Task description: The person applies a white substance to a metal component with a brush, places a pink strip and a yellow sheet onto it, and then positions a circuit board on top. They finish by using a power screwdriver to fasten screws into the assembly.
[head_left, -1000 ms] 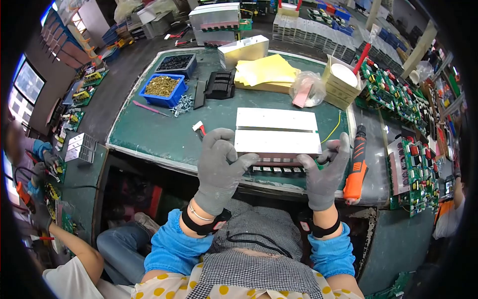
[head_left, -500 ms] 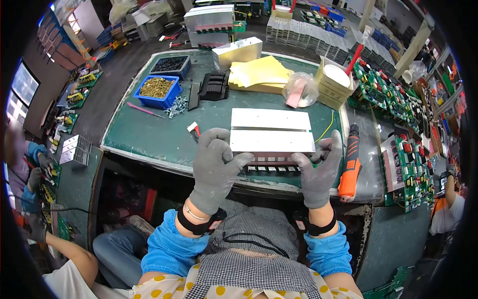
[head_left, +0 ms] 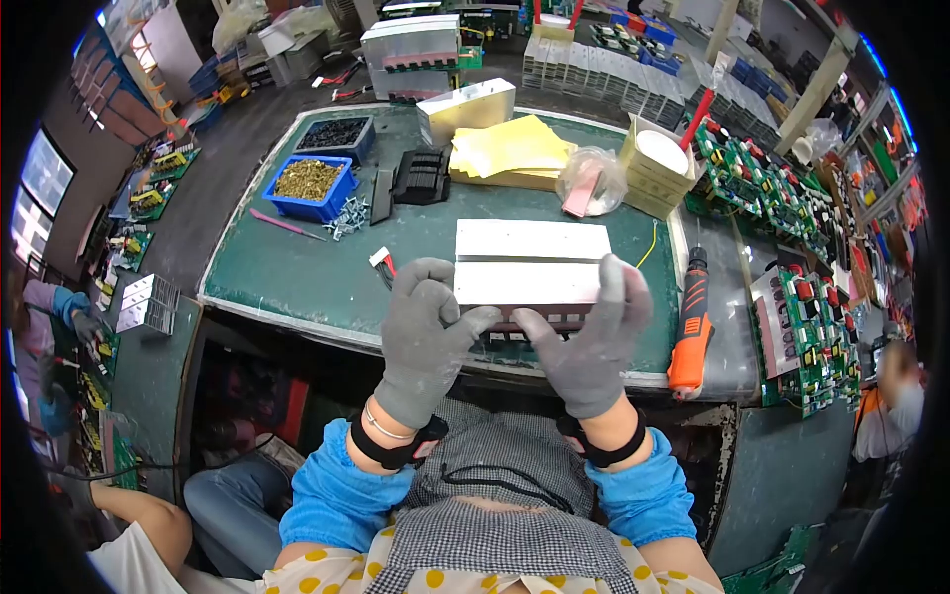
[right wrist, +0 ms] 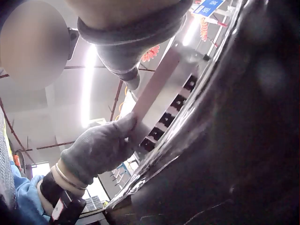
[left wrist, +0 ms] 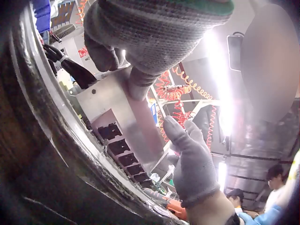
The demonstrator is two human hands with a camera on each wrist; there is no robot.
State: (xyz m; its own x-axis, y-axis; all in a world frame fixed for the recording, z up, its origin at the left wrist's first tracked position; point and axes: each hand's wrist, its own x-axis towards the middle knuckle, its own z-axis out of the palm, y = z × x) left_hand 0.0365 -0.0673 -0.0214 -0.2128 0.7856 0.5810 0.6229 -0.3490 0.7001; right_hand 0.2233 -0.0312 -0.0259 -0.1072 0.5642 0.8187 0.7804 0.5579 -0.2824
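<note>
A silver metal housing [head_left: 524, 283] lies near the bench's front edge, two long panels on top and a pinkish strip [right wrist: 157, 86] along its front face. Black parts [left wrist: 124, 152] line up below the strip. At the left end, the gloved left hand [head_left: 424, 342] [left wrist: 150, 35] grips the housing, thumb against the front and fingers bent at the end. The gloved right hand [head_left: 592, 346] [left wrist: 193, 164] is at the front right part, thumb near the front face, other fingers extended over the right end; their exact contact is unclear.
Behind are a blue bin [head_left: 313, 188] of brass-coloured pieces, loose screws [head_left: 348, 218], yellow sheets [head_left: 510, 148] and a carton [head_left: 653, 168]. An orange power screwdriver [head_left: 692, 337] lies at the right. A white connector [head_left: 379, 258] is left of the housing. Other people sit on both sides.
The right hand has moved left along the housing's front, its thumb now near the middle and its fingers straighter. The left hand keeps its place at the left end.
</note>
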